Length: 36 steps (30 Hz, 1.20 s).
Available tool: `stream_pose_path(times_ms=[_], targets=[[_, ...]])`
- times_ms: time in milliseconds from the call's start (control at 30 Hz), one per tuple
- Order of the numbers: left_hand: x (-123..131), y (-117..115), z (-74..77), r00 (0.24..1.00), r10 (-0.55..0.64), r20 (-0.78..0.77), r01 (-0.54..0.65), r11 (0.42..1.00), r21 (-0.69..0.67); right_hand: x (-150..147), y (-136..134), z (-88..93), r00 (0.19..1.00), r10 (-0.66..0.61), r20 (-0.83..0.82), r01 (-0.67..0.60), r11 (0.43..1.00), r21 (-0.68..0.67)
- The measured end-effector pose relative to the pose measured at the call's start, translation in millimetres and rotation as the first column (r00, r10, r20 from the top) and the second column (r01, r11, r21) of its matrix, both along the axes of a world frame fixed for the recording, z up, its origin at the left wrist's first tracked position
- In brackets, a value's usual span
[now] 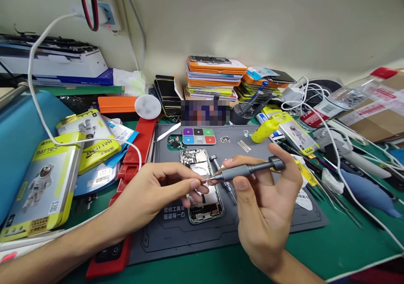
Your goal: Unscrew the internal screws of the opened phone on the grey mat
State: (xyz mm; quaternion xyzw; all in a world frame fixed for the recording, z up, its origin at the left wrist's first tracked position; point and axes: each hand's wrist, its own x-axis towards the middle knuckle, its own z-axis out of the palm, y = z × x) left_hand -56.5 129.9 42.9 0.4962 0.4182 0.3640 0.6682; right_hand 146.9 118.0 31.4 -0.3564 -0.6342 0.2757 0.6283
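Observation:
A grey precision screwdriver (240, 172) lies across my right hand (268, 208), whose thumb and fingers grip its handle. Its thin tip points left and meets the pinched fingertips of my left hand (170, 187). Whatever small thing those fingertips hold at the tip is too small to make out. Below both hands an opened phone (206, 200) rests on the dark work mat (176, 237), its inner parts exposed and partly covered by my left fingers. Just right of the phone lies a second screwdriver (232, 192), partly hidden behind my right hand.
Behind the phone sit a coloured screw tray (198, 136), small metal parts (225, 139) and a yellow bottle (265, 130). A red holder (135, 153) and battery boxes (47, 183) flank the mat's left. Tweezers (341, 206) and a white cable (353, 195) lie right.

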Motion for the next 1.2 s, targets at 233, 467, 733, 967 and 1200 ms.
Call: stream_pose_path(times_ms=[233,467,733,967,1200], targets=[[2.1,1.3,0.2,0.995,-0.004,0.102,0.008,0.999,-0.038,1.3,0.2,-0.8,1.0,-0.007,-0.026,0.006,0.999,-0.036],[2.6,-0.1,1.9,0.991,-0.047,0.124,0.054,0.997,-0.052,1.5,1.0,-0.2,1.0,-0.017,-0.007,0.017,1.0,-0.019],[0.9,2.7,0.6,0.99,-0.048,0.132,0.056,0.997,-0.058,0.7,-1.1,-0.5,0.997,0.01,-0.073,-0.015,0.997,-0.071],[0.4,2.6,0.4,0.988,-0.054,0.144,0.061,0.997,-0.042,0.4,-2.1,-1.3,0.991,0.042,-0.129,-0.059,0.99,-0.126],[0.5,1.1,0.3,0.983,-0.063,0.174,0.074,0.996,-0.057,-0.8,-2.8,-0.6,0.991,0.004,-0.137,-0.024,0.989,-0.143]])
